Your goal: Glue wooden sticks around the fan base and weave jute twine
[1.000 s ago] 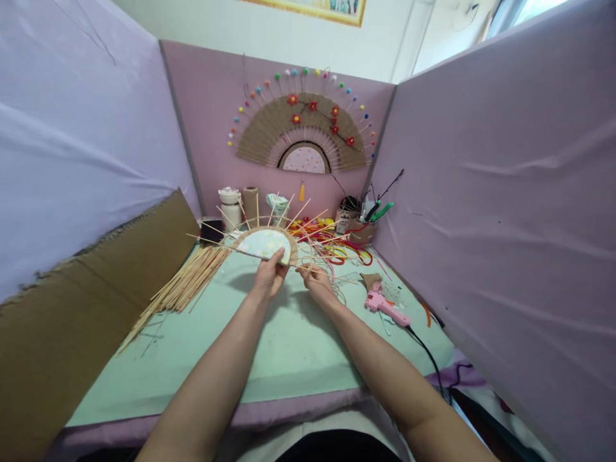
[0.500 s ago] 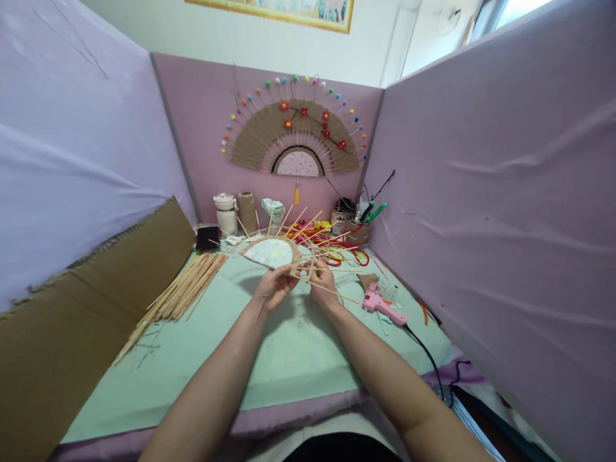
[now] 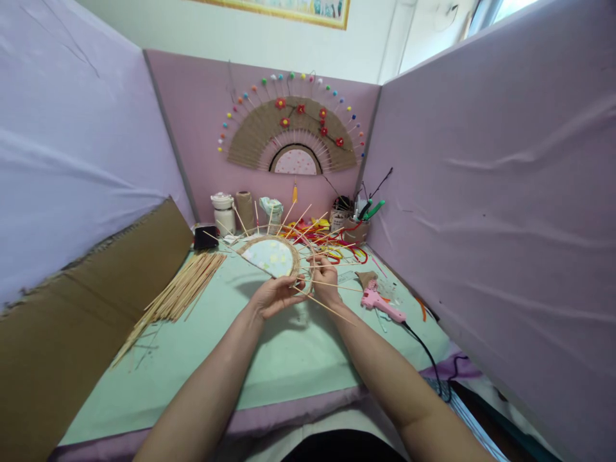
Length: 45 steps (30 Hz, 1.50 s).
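Observation:
A half-round fan frame point(image 3: 270, 255) is held up over the table, its pale floral centre edged with brown twine. Thin wooden sticks point(image 3: 332, 303) radiate from its curved edge. My left hand point(image 3: 279, 296) grips the frame's lower right corner between thumb and fingers. At the right side of the frame, my right hand point(image 3: 323, 280) is closed among the sticks, on a strand of twine point(image 3: 312, 256) that crosses them. The exact pinch of the right fingertips is partly hidden by the sticks.
Loose wooden sticks point(image 3: 180, 289) lie at left beside a cardboard strip point(image 3: 106, 263). A pink glue gun point(image 3: 382, 304) rests at right, its cord trailing off the edge. Behind are a white jar point(image 3: 223, 215), coloured cords and a tool holder point(image 3: 356, 231). A finished fan point(image 3: 260, 138) hangs on the back panel.
The fan frame has tilted, its right end dropping lower towards me. My left hand has moved slightly down with it, and the right hand has turned a little beside the sticks.

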Each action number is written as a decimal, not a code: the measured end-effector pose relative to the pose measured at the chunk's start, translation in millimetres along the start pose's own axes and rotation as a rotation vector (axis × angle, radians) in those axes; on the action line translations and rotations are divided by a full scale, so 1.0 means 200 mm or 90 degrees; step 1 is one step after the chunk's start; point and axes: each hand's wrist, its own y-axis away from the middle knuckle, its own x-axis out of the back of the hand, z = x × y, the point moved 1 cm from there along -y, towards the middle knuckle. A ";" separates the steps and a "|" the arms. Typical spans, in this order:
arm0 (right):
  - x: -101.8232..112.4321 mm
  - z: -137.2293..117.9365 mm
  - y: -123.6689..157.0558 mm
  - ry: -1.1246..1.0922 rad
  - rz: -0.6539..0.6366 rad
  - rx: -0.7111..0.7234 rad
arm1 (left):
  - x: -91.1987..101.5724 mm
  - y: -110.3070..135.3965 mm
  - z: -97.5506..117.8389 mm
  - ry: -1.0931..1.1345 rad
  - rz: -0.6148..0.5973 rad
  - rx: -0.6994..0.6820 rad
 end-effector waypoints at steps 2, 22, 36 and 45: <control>0.00 -0.01 0.00 0.000 0.013 0.012 | 0.00 0.00 0.00 -0.005 -0.001 0.003; -0.01 0.08 -0.03 0.018 -0.088 -0.100 | 0.06 -0.06 0.11 0.035 0.083 -0.167; -0.05 0.01 0.08 -0.255 -0.275 -0.322 | 0.09 -0.18 0.11 0.080 0.086 -0.226; -0.05 0.01 0.06 -0.445 -0.201 -0.462 | 0.08 -0.18 0.08 0.058 0.072 -0.229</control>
